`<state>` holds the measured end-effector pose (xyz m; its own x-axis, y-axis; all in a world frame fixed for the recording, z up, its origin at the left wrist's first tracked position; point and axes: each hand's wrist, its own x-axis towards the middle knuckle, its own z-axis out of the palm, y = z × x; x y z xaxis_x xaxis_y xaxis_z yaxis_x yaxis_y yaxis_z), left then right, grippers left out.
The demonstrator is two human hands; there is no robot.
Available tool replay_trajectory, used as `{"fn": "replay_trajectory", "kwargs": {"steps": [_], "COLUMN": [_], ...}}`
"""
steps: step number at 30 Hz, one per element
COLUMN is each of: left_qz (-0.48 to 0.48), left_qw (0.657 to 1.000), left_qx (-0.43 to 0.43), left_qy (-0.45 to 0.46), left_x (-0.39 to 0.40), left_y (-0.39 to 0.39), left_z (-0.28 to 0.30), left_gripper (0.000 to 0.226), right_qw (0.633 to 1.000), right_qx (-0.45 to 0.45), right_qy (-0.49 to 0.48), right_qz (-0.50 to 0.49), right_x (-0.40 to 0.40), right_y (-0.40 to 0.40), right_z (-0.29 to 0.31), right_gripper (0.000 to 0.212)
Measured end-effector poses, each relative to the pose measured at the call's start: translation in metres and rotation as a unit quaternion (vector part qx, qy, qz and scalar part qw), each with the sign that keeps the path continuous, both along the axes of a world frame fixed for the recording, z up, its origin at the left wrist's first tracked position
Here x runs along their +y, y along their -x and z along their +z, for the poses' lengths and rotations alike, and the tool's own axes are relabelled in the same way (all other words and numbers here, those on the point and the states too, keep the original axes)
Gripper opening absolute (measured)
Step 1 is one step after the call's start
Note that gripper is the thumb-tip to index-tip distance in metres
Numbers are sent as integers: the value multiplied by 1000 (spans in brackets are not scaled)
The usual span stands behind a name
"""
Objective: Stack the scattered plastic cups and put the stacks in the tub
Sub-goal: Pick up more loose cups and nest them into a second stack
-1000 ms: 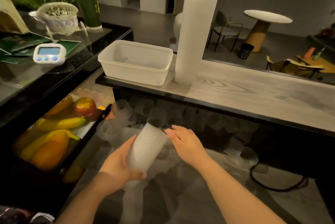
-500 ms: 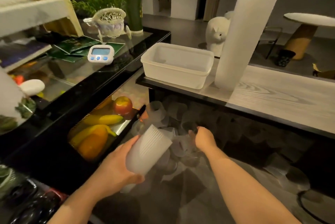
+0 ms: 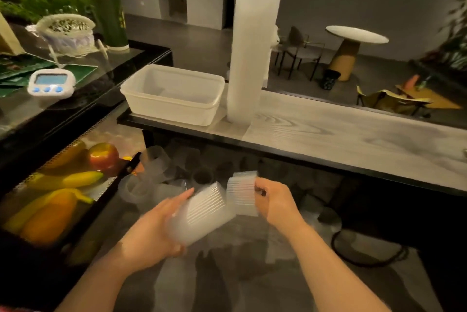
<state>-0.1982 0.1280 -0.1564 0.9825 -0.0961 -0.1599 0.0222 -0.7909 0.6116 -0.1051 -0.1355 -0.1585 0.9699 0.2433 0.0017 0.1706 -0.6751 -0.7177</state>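
Observation:
My left hand [image 3: 154, 231] grips a stack of ribbed translucent cups [image 3: 199, 213], tilted with its mouth up and to the right. My right hand [image 3: 275, 200] holds a single ribbed cup [image 3: 242, 194] right at that mouth; the two touch or nearly touch. Several loose clear cups [image 3: 154, 164] lie scattered on the dark lower counter beyond my hands. The white plastic tub [image 3: 174, 95] sits on the raised wooden ledge, with nothing visible inside. A very tall stack of cups [image 3: 250, 51] stands upright just right of the tub.
A black tray with bananas and an apple [image 3: 103, 158] sits at the left. On the glass shelf behind are a white timer [image 3: 51, 83], a lace basket [image 3: 67, 31] and a green canister [image 3: 108, 12]. A black cable [image 3: 366, 258] loops at the right.
My right hand reached into the scattered cups, picked one up and brought it back to the mouth of the stack in my left hand.

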Motion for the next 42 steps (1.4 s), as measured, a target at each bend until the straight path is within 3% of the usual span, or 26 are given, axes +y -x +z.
{"fn": "replay_trajectory", "kwargs": {"steps": [6,10,12,14,17,23,25,27,30,37,42], "left_qz": [-34,-63,-76,-76,-68,-38,-38,-42,-43,30,63], "left_qw": [998,998,997,997,997,997,997,997,997,997,994], "left_qx": [0,2,10,8,4,-12,-6,-3,0,-13,-9], "left_qy": [57,19,5,20,47,60,60,65,70,64,92], "left_x": [-23,-32,-33,-31,-24,-7,-6,-7,-4,12,28], "left_y": [2,0,-2,-4,-5,1,2,3,7,13,21], "left_z": [13,20,20,20,24,23,20,15,7,2,0], "left_gripper": [110,112,113,110,107,107,108,109,110,122,115], "right_qw": [989,936,924,942,979,991,980,963,967,984,985], "right_qx": [5,-31,-30,17,112,10,-15,-3,12,-3,16], "right_qy": [122,275,299,239,27,-132,-191,-266,-251,-167,-154], "right_qz": [90,217,238,237,169,3,-47,-33,41,59,75], "right_x": [-11,-6,-6,-10,-20,-39,-42,-37,-16,20,40], "right_y": [14,26,30,31,29,35,36,38,44,31,21], "right_z": [27,51,53,51,43,26,31,43,47,54,56], "right_gripper": [18,24,25,26,28,31,42,46,41,38,37]}}
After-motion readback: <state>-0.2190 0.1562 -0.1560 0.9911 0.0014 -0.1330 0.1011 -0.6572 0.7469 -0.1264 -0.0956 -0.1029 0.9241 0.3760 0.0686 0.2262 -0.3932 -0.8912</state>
